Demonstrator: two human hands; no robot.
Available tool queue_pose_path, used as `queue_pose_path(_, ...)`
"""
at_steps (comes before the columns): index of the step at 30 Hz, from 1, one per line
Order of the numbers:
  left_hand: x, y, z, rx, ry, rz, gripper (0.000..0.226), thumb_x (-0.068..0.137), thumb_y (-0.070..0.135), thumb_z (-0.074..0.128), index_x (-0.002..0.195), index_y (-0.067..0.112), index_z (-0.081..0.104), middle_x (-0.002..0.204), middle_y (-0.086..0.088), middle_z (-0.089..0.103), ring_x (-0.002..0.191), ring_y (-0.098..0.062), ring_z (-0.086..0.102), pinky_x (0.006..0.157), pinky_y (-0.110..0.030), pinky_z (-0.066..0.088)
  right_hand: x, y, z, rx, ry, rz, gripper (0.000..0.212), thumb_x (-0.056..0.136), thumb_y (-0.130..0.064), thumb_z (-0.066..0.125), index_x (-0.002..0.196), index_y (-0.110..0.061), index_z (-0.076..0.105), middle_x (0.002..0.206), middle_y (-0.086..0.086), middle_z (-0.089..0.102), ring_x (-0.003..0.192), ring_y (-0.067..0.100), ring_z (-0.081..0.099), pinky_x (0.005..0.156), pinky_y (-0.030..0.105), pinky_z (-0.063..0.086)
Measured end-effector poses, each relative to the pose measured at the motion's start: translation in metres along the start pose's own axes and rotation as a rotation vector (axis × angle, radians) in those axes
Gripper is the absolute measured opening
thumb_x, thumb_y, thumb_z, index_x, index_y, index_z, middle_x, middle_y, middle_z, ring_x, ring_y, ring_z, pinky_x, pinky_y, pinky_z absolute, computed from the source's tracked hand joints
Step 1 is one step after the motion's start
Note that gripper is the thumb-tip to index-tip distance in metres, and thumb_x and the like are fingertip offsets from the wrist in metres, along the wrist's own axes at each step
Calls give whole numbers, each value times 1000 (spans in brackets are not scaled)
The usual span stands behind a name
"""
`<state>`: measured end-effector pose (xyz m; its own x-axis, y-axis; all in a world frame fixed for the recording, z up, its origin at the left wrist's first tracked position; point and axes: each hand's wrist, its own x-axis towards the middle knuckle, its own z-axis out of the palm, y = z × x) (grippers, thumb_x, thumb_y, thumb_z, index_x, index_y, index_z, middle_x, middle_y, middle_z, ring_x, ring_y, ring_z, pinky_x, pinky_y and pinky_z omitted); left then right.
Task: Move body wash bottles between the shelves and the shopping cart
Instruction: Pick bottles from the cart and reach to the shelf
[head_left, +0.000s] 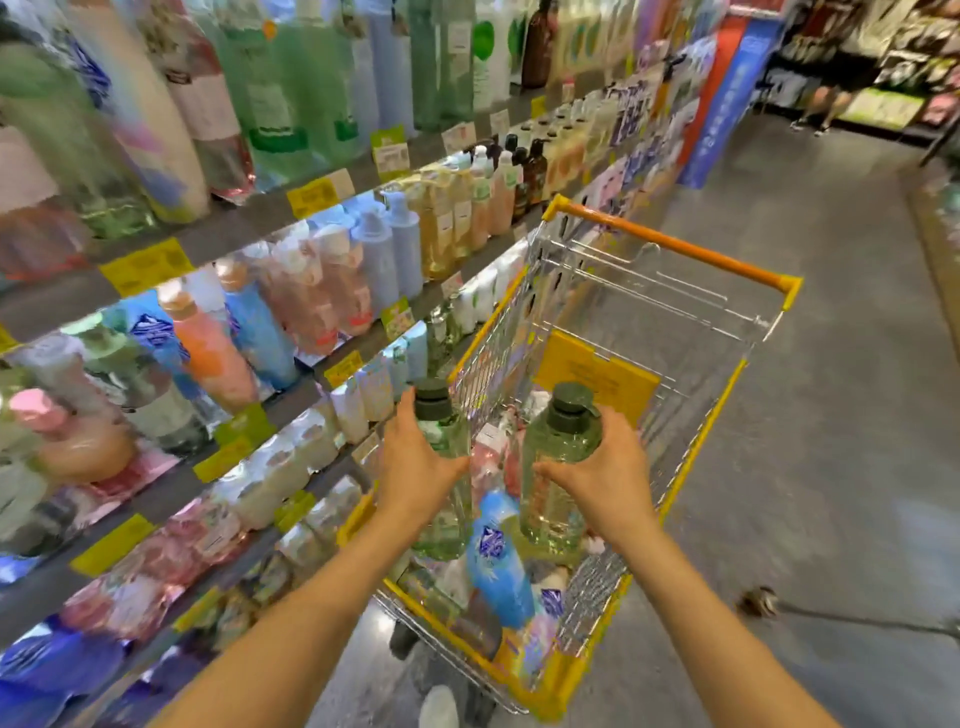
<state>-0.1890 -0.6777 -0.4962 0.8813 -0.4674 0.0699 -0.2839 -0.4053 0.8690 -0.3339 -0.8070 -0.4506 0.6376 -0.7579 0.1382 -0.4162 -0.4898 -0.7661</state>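
Note:
Each hand holds a clear green body wash bottle with a dark pump cap, upright above the shopping cart (691, 431). My left hand (415, 470) grips the left bottle (447, 519) near the cart's left rim. My right hand (608, 480) grips the right bottle (558, 462) over the basket. Inside the cart lie a blue bottle (498, 556) and several pink, white and dark ones. The shelves (218, 332) on the left are packed with rows of bottles.
The cart's orange handle (670, 241) points away from me, toward the aisle. Grey floor (831, 415) stretches to the right. A person (831, 98) stands far off at the aisle's end near other displays. My shoe (439, 706) shows below the cart.

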Motion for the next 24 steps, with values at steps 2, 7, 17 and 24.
queue_pose_path(2,11,-17,22,-5,-34,-34,84,58,35,83,130,19,43,117,-6,59,107,-26,56,86,-40,48,13,19,18,-7,-12,70,81,59,-23,89,129,-11,49,125,8,53,116,24,49,94,31,38)
queue_pose_path(7,47,-46,77,30,-134,-127,91,54,31,87,132,19,41,112,-5,60,102,-25,59,82,-39,51,40,68,54,15,22,230,81,53,-19,91,124,-10,52,121,8,56,113,27,53,95,42,44)
queue_pose_path(17,96,-53,174,5,-247,-146,97,59,31,87,139,17,34,126,-6,52,113,-22,52,90,-31,44,73,180,78,29,5,533,82,56,-15,90,128,-9,52,119,5,55,109,19,55,77,2,39)
queue_pose_path(24,100,-76,222,69,-294,-168,102,56,39,85,139,19,29,130,-8,51,121,-29,48,96,-50,44,73,236,107,-68,-17,701,85,61,-19,88,133,-8,44,135,9,45,121,25,48,100,30,38)
